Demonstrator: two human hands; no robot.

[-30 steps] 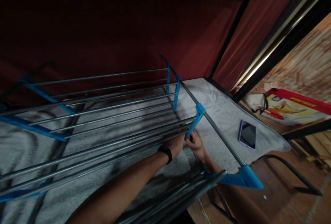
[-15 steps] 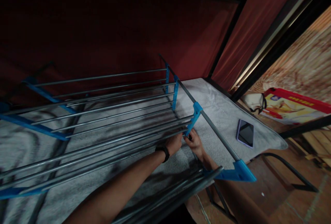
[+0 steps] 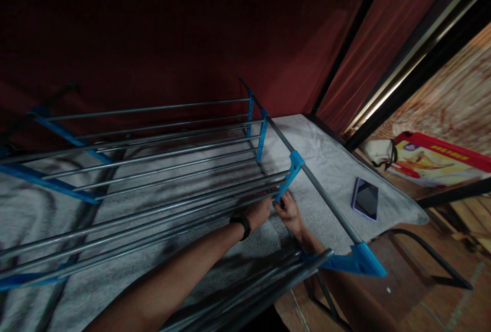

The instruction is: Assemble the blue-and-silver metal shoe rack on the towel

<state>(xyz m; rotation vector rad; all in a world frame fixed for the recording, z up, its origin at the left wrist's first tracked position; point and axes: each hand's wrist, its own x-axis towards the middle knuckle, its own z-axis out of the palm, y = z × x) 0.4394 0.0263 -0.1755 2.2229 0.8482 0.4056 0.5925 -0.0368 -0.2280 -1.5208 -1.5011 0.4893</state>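
Note:
A drying rack with grey metal rods point(image 3: 172, 204) and blue plastic brackets point(image 3: 289, 173) lies across a grey cloth-covered surface. My left hand point(image 3: 260, 213), with a black band point(image 3: 242, 225) on the wrist, is closed at the right end of the lower rods. My right hand point(image 3: 289, 213) is curled around the bottom end of the same blue bracket, close beside the left. Rods and bracket partly hide the fingertips of both hands. A blue corner piece point(image 3: 360, 260) joins the long side bar above my right forearm.
A phone in a purple case point(image 3: 365, 199) lies on the grey cloth point(image 3: 326, 142) to the right. Beyond it are a red and yellow box point(image 3: 437, 158) and a whitish object with a dark strap point(image 3: 378, 152). A dark red wall point(image 3: 172, 40) stands behind the rack.
Both hands stay at the bracket's lower end with hardly any movement. The whole view has shifted slightly.

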